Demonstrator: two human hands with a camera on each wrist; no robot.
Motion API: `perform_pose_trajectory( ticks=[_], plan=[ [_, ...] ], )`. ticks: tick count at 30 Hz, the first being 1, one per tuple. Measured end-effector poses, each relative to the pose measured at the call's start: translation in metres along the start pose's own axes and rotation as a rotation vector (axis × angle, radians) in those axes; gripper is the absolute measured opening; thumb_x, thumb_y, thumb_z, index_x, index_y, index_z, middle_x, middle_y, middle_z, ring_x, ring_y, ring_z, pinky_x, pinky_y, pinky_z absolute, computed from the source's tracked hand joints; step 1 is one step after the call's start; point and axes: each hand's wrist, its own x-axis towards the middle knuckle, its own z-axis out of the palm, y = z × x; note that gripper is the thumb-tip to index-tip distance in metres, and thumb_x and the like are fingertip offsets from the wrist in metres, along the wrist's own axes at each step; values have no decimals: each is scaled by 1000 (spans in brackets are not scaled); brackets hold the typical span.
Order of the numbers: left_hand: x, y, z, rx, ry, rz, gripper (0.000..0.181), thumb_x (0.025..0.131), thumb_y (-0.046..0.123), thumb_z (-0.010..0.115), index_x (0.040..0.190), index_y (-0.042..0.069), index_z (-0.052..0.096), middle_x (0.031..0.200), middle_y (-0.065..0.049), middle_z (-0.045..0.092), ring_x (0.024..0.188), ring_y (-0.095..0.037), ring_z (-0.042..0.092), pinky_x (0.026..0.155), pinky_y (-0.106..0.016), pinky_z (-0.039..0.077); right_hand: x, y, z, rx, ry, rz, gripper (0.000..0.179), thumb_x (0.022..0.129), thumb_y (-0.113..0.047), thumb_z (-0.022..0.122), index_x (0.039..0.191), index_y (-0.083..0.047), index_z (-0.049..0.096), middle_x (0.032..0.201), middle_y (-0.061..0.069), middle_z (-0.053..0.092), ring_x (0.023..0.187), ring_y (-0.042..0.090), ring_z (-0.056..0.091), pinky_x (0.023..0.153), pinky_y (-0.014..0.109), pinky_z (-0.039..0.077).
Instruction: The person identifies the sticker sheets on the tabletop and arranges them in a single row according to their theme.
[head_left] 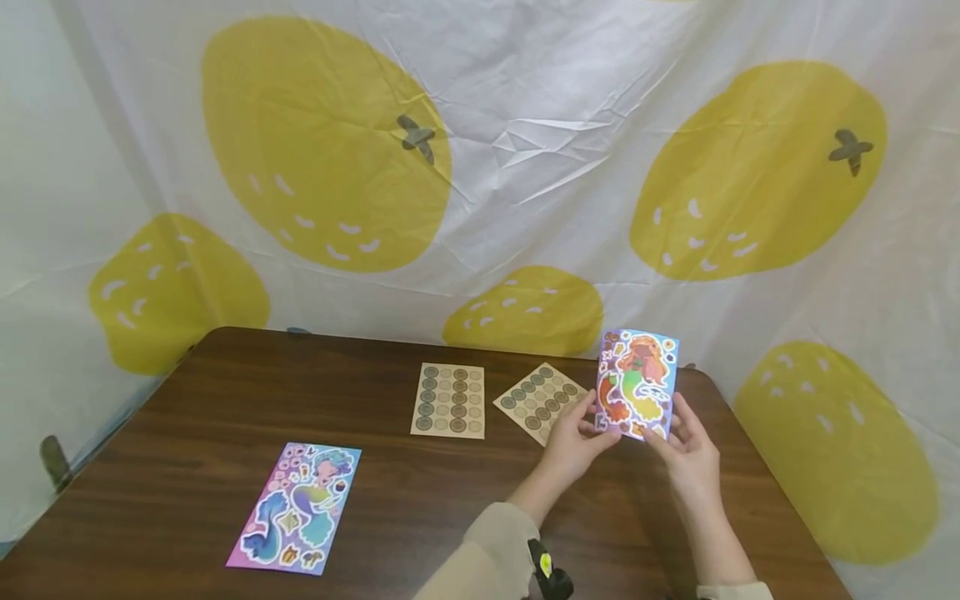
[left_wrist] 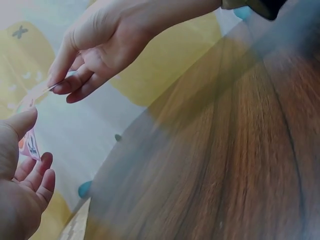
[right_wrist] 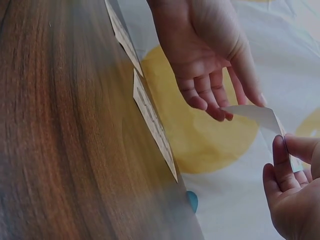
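Note:
Both hands hold up a mermaid sticker sheet (head_left: 637, 379) above the right side of the table, its printed face toward the head camera. My left hand (head_left: 572, 440) pinches it at the lower left edge, thumb in front and fingers behind. At the lower right corner my right hand (head_left: 692, 463) pinches it likewise. Seen in the right wrist view, the sheet's white back (right_wrist: 257, 116) bends in a curve between the two hands. Just left of the hands, a sheet of round stickers (head_left: 536, 400) lies askew on the table, partly hidden by the left hand.
Another sheet of round stickers (head_left: 448, 400) lies square at the table's back middle. A second mermaid sticker sheet (head_left: 296, 508), blue and pink, lies at the front left. Behind the dark wooden table (head_left: 405, 517) hangs a white curtain (head_left: 525, 150) with yellow fruit prints.

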Motion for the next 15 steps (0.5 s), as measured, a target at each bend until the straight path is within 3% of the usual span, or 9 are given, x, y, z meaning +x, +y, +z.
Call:
perform_pose_trajectory(
  ticks=[6, 15],
  plan=[
    [-4, 4, -11, 38, 4, 62, 71, 79, 14, 79, 140, 1, 46, 111, -4, 51, 82, -10, 54, 70, -18, 50, -7, -5, 2, -13, -40, -20, 73, 87, 6, 65, 150, -10, 32, 103, -5, 59, 90, 2, 64, 79, 19, 51],
    [-7, 5, -24, 50, 17, 94, 72, 76, 15, 81, 140, 6, 49, 102, 2, 49, 79, -7, 52, 68, -19, 51, -14, -8, 9, -35, -67, -80, 71, 86, 5, 67, 148, -6, 34, 101, -3, 59, 89, 3, 65, 78, 20, 52]
  ],
)
